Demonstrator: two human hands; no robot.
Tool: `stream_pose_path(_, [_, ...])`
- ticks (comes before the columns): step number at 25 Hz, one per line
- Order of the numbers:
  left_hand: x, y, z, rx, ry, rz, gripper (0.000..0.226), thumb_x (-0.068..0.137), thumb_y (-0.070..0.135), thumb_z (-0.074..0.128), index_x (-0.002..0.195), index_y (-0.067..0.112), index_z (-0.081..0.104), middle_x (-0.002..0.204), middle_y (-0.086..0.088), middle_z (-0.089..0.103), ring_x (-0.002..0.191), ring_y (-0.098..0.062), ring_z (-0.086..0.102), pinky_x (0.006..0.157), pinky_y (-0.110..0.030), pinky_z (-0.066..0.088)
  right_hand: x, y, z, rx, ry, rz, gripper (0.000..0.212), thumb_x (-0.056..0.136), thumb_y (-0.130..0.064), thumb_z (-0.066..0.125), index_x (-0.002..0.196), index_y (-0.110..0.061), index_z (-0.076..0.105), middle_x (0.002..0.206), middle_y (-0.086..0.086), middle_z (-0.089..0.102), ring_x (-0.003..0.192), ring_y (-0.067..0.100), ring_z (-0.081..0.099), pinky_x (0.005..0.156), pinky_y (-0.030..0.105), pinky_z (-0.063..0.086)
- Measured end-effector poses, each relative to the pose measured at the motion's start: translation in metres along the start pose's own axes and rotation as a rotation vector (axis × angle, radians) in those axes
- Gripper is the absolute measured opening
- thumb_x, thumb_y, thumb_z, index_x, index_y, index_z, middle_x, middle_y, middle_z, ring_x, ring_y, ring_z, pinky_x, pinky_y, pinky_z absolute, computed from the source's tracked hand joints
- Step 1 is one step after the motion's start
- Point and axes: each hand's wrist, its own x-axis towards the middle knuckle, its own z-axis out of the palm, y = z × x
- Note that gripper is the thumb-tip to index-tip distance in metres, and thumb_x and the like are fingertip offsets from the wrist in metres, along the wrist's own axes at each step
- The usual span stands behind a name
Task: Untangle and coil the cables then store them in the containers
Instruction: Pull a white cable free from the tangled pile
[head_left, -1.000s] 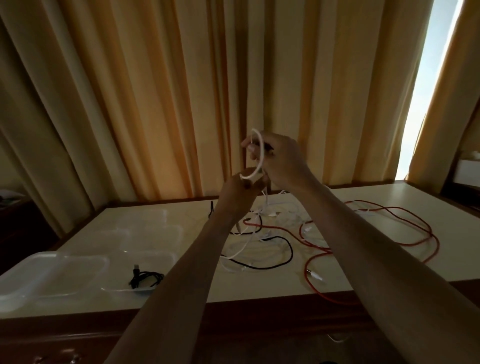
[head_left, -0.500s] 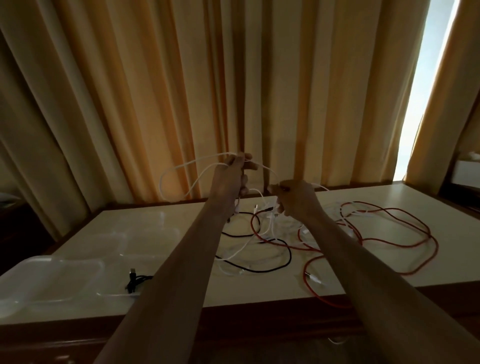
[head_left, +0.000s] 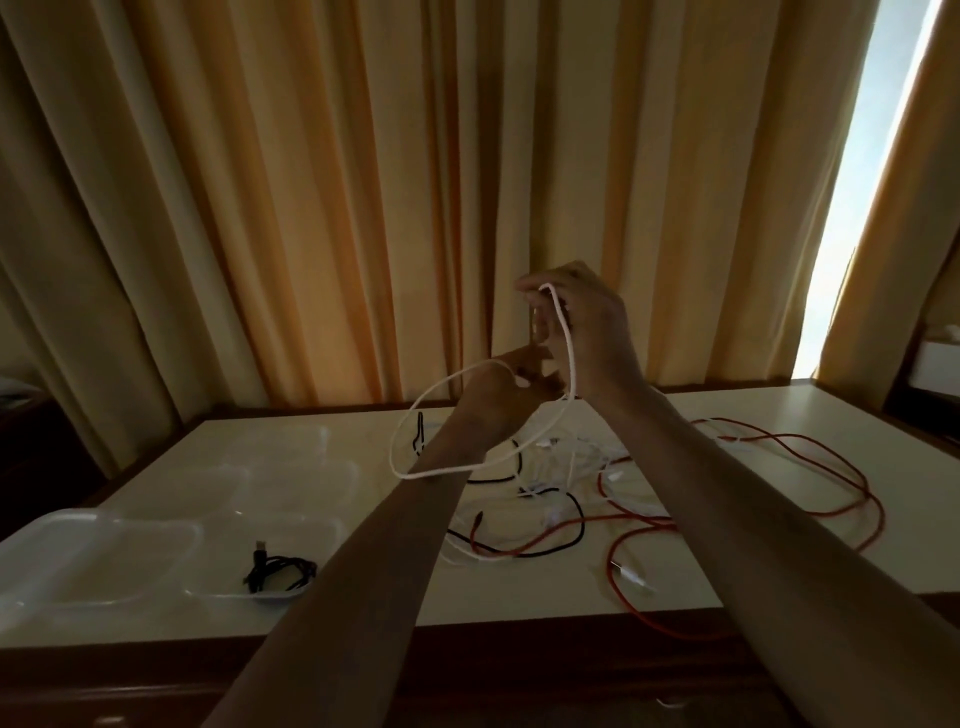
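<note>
white cable (head_left: 447, 470) looped between both hands

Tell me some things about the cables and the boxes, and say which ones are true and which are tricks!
1. Both hands hold the white cable up above the table. True: the left hand and the right hand grip it, and a loop hangs down.
2. The red cable is already coiled up in a container. False: it sprawls loose on the table, on the right.
3. A black cable lies bundled in a clear container. True.
4. The curtains are blue. False: they are yellowish orange.
5. Every cable on the table is untangled. False: white, black and red cables still cross each other in the middle.
</note>
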Motion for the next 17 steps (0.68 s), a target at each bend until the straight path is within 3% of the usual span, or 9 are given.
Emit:
stream_pose_path(3, [-0.003,0.012,0.005,0.000,-0.046,-0.035,0.021,0.096,0.006,0.067,0.116,0.002,0.068,0.102,-0.017,0.073,0.091,-0.025,0.068,0.082,-0.030,0.054,-0.007,0.000,0.004,0.173,-0.072,0.173,0.013,0.101,-0.012,0.064,0.107,-0.014,0.075,0.082,-0.003,0.069,0.071,0.014,0.069,0.068,0.032,0.059])
stream_pose_path(5, [-0.006,0.015,0.007,0.006,-0.047,-0.081,0.012,0.097,0.004,0.063,0.108,0.006,0.067,0.081,-0.004,0.070,0.073,-0.014,0.062,0.070,-0.018,0.049,-0.012,-0.001,0.000,0.125,-0.097,0.161,0.014,0.100,-0.016,0.065,0.108,-0.014,0.077,0.088,-0.005,0.074,0.080,0.010,0.071,0.074,0.025,0.058])
stream_pose_path(7, [-0.005,0.006,0.007,0.058,0.069,-0.114,0.012,0.098,0.019,0.063,0.102,0.011,0.071,0.072,0.001,0.067,0.068,-0.013,0.062,0.070,-0.025,0.052,-0.018,-0.003,-0.006,0.056,-0.091,0.093,0.014,0.100,-0.015,0.067,0.107,-0.013,0.078,0.097,-0.009,0.074,0.088,-0.002,0.068,0.079,0.013,0.052])
stream_pose_path(10, [-0.015,-0.003,0.010,0.249,0.132,-0.191,0.039,0.099,0.054,0.056,0.096,0.020,0.075,0.089,-0.004,0.074,0.090,-0.023,0.070,0.085,-0.037,0.056,-0.031,0.006,-0.013,0.038,-0.026,0.026,0.013,0.100,-0.010,0.067,0.106,-0.007,0.077,0.098,-0.005,0.071,0.086,-0.005,0.063,0.080,0.017,0.051])
stream_pose_path(14, [-0.027,-0.020,0.020,0.454,0.085,-0.301,0.054,0.101,0.061,0.048,0.132,0.019,0.060,0.126,-0.007,0.067,0.121,-0.029,0.060,0.088,-0.031,0.041,-0.057,0.006,-0.011,0.266,-0.059,0.145,0.013,0.097,0.005,0.065,0.106,0.008,0.074,0.094,0.009,0.070,0.078,-0.003,0.066,0.073,0.013,0.050])
stream_pose_path(15, [-0.025,-0.025,0.023,0.443,0.055,-0.316,0.053,0.101,0.060,0.048,0.134,0.019,0.056,0.123,-0.008,0.067,0.121,-0.029,0.059,0.087,-0.032,0.040,-0.064,0.005,-0.010,0.319,-0.091,0.174,0.013,0.096,0.007,0.065,0.106,0.010,0.073,0.092,0.009,0.070,0.077,-0.003,0.067,0.072,0.012,0.050])
stream_pose_path(17, [-0.021,-0.041,0.030,0.321,-0.009,-0.279,0.038,0.105,0.050,0.048,0.117,0.018,0.064,0.098,-0.002,0.073,0.104,-0.019,0.066,0.085,-0.030,0.043,-0.074,0.008,-0.007,0.260,-0.153,0.214,0.014,0.098,-0.002,0.067,0.108,0.002,0.075,0.091,0.000,0.072,0.079,-0.002,0.068,0.071,0.012,0.050])
